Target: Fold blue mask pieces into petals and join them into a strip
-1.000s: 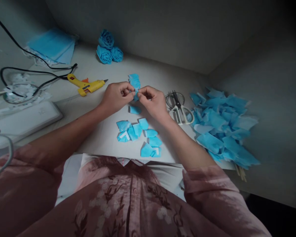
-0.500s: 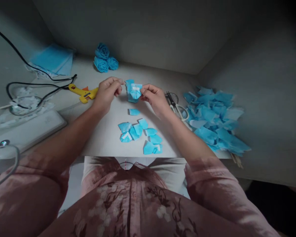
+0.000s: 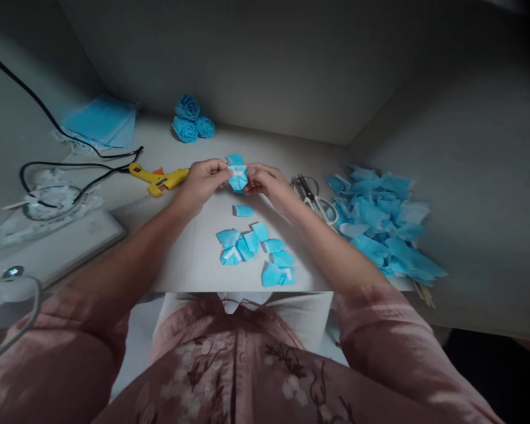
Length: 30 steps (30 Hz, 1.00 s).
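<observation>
My left hand (image 3: 208, 181) pinches the left side of a blue fabric petal (image 3: 238, 179) that has a white strip across it. My right hand (image 3: 267, 180) grips the right side of it, fingers closed. Behind this petal another blue piece (image 3: 234, 159) sticks up; whether the two are joined I cannot tell. A single blue petal (image 3: 244, 211) lies on the table just below my hands. Closer to the table's front edge are several loose blue petals (image 3: 248, 244), some with white marks.
A yellow glue gun (image 3: 163, 181) lies beside my left wrist, its black cable running left. Scissors (image 3: 320, 207) and a heap of blue pieces (image 3: 380, 218) lie right. Three blue fabric roses (image 3: 186, 129), stacked blue sheets (image 3: 101, 121) and a white box-shaped device (image 3: 66, 241) also occupy the table.
My hands have come closer together, and my left fingers now press on the petal's left side instead of being at the piece behind it. The view has tilted slightly.
</observation>
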Tool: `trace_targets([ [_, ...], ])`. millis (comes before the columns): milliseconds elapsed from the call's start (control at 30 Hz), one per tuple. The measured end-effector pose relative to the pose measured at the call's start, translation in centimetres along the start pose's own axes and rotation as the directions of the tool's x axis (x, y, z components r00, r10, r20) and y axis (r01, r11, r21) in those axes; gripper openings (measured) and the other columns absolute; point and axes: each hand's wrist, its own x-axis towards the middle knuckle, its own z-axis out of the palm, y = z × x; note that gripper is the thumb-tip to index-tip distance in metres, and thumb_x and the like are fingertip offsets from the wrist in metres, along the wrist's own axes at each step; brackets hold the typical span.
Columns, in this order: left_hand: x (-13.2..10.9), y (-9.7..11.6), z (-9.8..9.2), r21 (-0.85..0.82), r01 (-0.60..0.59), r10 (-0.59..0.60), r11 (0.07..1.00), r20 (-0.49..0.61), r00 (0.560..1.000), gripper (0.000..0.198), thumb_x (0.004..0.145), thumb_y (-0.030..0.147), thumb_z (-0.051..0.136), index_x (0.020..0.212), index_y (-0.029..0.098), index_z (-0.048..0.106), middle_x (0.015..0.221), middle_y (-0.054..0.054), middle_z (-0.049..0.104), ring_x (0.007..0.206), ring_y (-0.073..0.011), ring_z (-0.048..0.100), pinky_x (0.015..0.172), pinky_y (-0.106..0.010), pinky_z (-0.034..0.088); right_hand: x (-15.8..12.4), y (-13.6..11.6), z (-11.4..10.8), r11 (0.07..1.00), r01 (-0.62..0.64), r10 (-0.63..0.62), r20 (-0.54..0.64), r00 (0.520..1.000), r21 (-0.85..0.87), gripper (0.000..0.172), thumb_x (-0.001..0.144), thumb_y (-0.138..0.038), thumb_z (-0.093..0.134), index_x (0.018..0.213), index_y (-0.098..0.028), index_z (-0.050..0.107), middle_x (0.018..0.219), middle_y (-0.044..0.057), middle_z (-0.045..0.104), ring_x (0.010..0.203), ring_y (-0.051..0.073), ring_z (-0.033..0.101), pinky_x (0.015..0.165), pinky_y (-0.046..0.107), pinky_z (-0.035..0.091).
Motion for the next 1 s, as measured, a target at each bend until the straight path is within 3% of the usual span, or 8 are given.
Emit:
trace_targets([
  [167,-0.2,0.0,0.4,0.090,-0.033,0.034,0.995,-0.009,0.999,0.014,0.074,0.029,0.068,0.068,0.019,0.062,0.064,0.003,0.053,0.064,-0.0121,0.044,0.061,-0.025,0.035,0.1,0.1,0.5,0.990,0.024,-0.023,0.003,1.000,-0.141,0.050,0.067,-0.059,0.091,0.067,-0.022,0.057,0.064,-0.005,0.059,0.068,0.012,0.056,0.066,0.025,0.048],
  [267,-0.3,0.0,0.4,0.163,-0.055,0.054,0.985,0.014,0.998,0.013,0.073,0.028,0.069,0.067,0.019,0.062,0.066,0.003,0.055,0.065,-0.0121,0.045,0.061,-0.025,0.035,0.1,0.4,0.6,0.987,0.050,-0.054,-0.023,0.998,-0.150,0.055,0.062,-0.066,0.091,0.066,-0.022,0.059,0.065,-0.005,0.058,0.067,0.012,0.052,0.067,0.026,0.046],
  [400,-0.4,-0.2,0.4,0.157,-0.034,0.027,0.987,0.049,0.998,0.013,0.074,0.029,0.070,0.070,0.019,0.064,0.066,0.002,0.055,0.064,-0.0123,0.045,0.059,-0.025,0.034,-0.1,0.5,0.1,0.983,0.086,-0.086,0.006,0.996,-0.163,0.051,0.068,-0.065,0.088,0.070,-0.021,0.062,0.069,-0.003,0.062,0.069,0.012,0.052,0.069,0.027,0.045],
  [600,-0.4,-0.6,0.4,0.092,0.030,-0.035,0.995,0.057,0.998,0.019,0.076,0.032,0.070,0.065,0.019,0.059,0.063,0.002,0.053,0.060,-0.0122,0.045,0.059,-0.026,0.033,-0.4,0.6,-0.7,0.980,0.066,-0.064,0.015,0.998,-0.190,0.034,0.074,-0.046,0.083,0.068,-0.021,0.062,0.069,-0.003,0.060,0.069,0.012,0.053,0.069,0.026,0.045],
  [800,-0.1,-0.5,0.0,0.085,0.029,-0.031,0.996,0.022,0.999,0.017,0.073,0.031,0.071,0.066,0.020,0.061,0.064,0.000,0.056,0.061,-0.0131,0.047,0.059,-0.027,0.038,-0.3,0.2,-1.5,0.999,-0.032,0.034,0.081,0.996,-0.030,0.024,0.078,-0.043,0.079,0.082,-0.021,0.071,0.081,0.001,0.071,0.075,0.014,0.067,0.078,0.029,0.056],
  [1000,-0.2,-1.0,0.3,0.048,0.033,-0.034,0.998,0.005,0.999,0.018,0.071,0.030,0.073,0.063,0.020,0.062,0.061,0.001,0.054,0.058,-0.0119,0.046,0.057,-0.026,0.037,-0.4,0.5,-1.1,0.996,0.025,-0.021,0.050,0.999,-0.087,0.024,0.081,-0.037,0.083,0.075,-0.019,0.069,0.069,-0.003,0.064,0.069,0.010,0.055,0.072,0.024,0.047],
])
